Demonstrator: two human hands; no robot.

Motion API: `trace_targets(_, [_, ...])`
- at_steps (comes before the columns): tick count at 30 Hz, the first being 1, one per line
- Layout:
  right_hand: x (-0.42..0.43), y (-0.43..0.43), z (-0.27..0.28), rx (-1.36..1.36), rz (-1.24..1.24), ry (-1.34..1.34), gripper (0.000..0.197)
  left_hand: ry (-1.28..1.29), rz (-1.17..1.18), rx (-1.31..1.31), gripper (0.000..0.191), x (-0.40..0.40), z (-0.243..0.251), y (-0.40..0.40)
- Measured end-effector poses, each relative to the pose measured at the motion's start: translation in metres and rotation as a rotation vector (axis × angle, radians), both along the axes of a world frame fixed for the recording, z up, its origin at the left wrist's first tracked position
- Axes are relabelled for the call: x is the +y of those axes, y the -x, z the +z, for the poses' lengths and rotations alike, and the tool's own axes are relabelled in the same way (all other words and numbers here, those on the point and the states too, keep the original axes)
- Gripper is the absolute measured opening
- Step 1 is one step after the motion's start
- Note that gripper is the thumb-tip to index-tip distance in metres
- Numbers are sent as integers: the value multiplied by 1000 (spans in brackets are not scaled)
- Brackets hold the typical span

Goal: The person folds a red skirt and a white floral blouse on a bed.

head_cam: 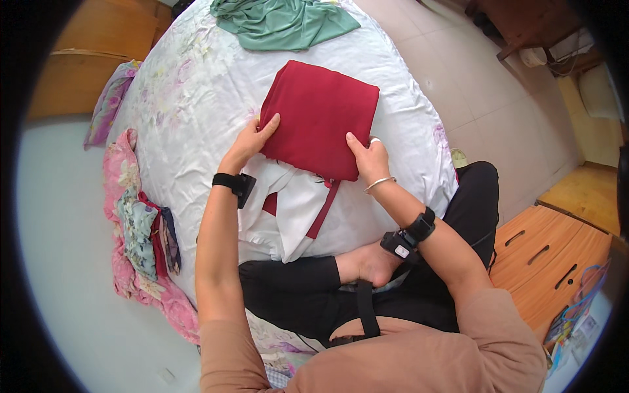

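Note:
A folded dark red cloth item (319, 118), probably a garment, is held out before me over the bed. My left hand (253, 138) grips its left edge, thumb on top and fingers hidden beneath. On the lower right edge, my right hand (368, 153) holds it the same way, with a ring and a bracelet showing. Just below the folded cloth lies a white garment (300, 209) with a dark red strip (324, 211). Whether this white piece is joined to the red cloth I cannot tell.
A crumpled green cloth (290, 22) lies at the bed's far end. Several folded garments (147, 236) are stacked at the left, over a pink floral cloth (123, 275). The floral bed sheet (196, 108) spreads beneath. A wooden drawer cabinet (545, 260) stands at the right.

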State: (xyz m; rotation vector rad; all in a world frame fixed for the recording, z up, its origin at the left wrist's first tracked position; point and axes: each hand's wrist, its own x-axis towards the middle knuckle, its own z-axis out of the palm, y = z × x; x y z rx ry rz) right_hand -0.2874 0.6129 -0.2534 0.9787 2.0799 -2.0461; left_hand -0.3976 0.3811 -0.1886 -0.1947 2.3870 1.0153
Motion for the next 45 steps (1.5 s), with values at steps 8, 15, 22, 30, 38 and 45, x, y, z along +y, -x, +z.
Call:
trace_targets(8, [-14,30,-13,238,186,79,40,-513,231,94,49,-12,-18,-23])
trace_targets(15, [-17,123,35,318,624,-220,46,-589,507,275,40,-46,-7,-48])
trace_targets(22, [0,117,-22,184,489,-288,54,-220,556,85,48,-65,-46,-71])
trace_targets(30, [27,-26,-4,-162,696,141,53,-362,401,-328,59,-71,-22,-158])
trace_targets(38, [19,-78,-13,-13,593,144,27,-206,346,-137,52,-56,-9,-177])
trace_targets(45, [37,-95,52,206,484,-157,50,-201,490,171,51,-29,49,-216])
